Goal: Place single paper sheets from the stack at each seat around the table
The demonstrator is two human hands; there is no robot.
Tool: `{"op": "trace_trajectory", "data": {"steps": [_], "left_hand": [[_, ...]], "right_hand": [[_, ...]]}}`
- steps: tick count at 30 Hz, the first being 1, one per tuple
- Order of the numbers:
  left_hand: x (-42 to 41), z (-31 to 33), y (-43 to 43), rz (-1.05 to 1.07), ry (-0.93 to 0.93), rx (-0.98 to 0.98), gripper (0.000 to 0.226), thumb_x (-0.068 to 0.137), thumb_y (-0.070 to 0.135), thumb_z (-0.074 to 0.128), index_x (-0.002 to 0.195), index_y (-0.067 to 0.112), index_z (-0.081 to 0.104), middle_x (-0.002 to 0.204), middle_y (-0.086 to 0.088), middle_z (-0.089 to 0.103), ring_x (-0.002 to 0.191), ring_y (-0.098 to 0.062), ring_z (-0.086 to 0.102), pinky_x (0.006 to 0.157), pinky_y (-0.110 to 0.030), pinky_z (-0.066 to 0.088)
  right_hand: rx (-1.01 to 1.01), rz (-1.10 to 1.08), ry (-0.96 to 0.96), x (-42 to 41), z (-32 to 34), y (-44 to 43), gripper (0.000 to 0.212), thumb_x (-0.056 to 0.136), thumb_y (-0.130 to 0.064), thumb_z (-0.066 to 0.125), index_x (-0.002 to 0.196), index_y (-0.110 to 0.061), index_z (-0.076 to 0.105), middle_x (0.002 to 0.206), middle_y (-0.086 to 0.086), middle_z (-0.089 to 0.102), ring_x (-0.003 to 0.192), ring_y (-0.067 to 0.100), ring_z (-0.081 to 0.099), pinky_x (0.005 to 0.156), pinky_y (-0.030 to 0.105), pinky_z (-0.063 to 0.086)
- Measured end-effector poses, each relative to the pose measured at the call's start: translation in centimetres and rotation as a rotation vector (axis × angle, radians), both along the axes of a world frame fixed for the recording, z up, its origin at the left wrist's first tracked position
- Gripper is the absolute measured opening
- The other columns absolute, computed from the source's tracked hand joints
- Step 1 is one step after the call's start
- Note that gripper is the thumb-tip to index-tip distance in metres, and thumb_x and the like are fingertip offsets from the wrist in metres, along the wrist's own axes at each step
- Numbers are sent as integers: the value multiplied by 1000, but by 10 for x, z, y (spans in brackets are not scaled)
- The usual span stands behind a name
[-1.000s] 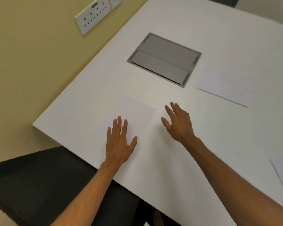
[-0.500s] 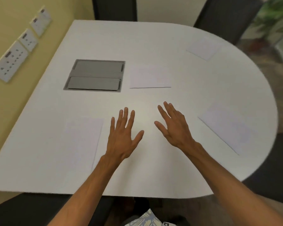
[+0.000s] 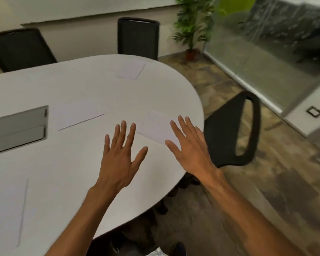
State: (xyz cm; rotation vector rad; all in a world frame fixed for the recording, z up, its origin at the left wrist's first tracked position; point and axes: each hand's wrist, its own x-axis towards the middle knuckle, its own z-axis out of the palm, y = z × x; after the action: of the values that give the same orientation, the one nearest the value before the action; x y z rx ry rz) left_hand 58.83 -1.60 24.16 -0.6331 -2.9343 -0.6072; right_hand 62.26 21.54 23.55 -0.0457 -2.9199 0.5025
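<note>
Both palms empty above the table

My left hand (image 3: pixel 118 159) and right hand (image 3: pixel 190 150) hover spread, gripping nothing; the stack (image 3: pixel 78 114) lies centre-left. I should pinch only its top sheet, peeling slowly.

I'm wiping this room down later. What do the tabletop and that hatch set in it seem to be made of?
Tabletop: likely white laminate, matte; its surface is even, without grain or glare. Hatch: probably brushed metal, perhaps grey plastic; flat grey flaps with a dull sheen. Blur leaves both open.
</note>
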Motion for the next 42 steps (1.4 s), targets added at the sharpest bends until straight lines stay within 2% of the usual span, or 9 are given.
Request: {"op": "trace_trajectory", "data": {"steps": [3, 11, 15, 18, 24, 30, 37, 42], "left_hand": [[22, 9, 55, -83, -8, 53, 77, 96, 70, 21, 159, 38, -7, 167, 7, -16, 153, -10, -18, 127, -48, -2], [45, 13, 181, -344, -35, 39, 75, 94, 73, 22, 156, 45, -10, 166, 10, -20, 152, -9, -22, 126, -50, -3], [33, 20, 246, -435, -42, 54, 75, 93, 74, 20, 157, 45, -7, 167, 9, -17, 152, -9, -21, 126, -49, -3], [18, 24, 299, -489, -40, 58, 76, 94, 73, 22, 158, 42, -4, 168, 6, -14, 153, -10, -19, 126, -48, -2], [-22, 15, 402, -498, -65, 68, 77, 96, 71, 28, 159, 40, -3, 168, 5, -13, 154, -11, -18, 126, -43, -5], [-74, 9, 493, -394, -133, 123, 78, 94, 73, 26, 160, 38, 1, 169, 4, -9, 155, -11, -13, 126, -41, -4], [-128, 7, 571, -313, -100, 96, 81, 94, 75, 23, 160, 35, -3, 169, 1, -12, 154, -12, -17, 126, -46, -2], [-169, 4, 614, -179, -50, 51, 84, 94, 74, 26, 161, 31, -3, 169, 0, -13, 154, -15, -18, 126, -49, -3]], "right_hand": [[16, -94, 23, 38, 12, 55, 65, 103, -58, 26, 159, -28, 16, 168, -2, 3, 154, 14, -8, 125, 45, 4], [-22, -335, 99, 115, 28, 178, 65, 100, -59, 30, 157, -27, 25, 167, -1, 14, 155, 16, 2, 123, 49, 14], [-52, -457, 84, 128, 27, 235, 64, 102, -58, 34, 158, -30, 21, 167, -3, 10, 154, 12, -2, 121, 41, 6], [-46, -517, 81, 126, 24, 278, 65, 101, -60, 33, 158, -30, 20, 167, -4, 11, 154, 12, -1, 121, 41, 8], [-67, -532, 42, 89, 15, 372, 66, 100, -60, 33, 158, -32, 18, 167, -4, 9, 154, 11, -2, 118, 35, 2], [-74, -450, -47, 29, 14, 470, 65, 101, -58, 33, 158, -31, 16, 168, -5, 5, 154, 8, -6, 118, 32, 0], [-47, -341, -79, -42, 21, 557, 67, 101, -60, 29, 159, -31, 13, 168, -5, 4, 154, 9, -6, 124, 42, 9], [-66, -225, -67, -104, 22, 607, 67, 101, -61, 30, 159, -34, 11, 168, -8, 1, 153, 7, -7, 123, 39, 7]]}}
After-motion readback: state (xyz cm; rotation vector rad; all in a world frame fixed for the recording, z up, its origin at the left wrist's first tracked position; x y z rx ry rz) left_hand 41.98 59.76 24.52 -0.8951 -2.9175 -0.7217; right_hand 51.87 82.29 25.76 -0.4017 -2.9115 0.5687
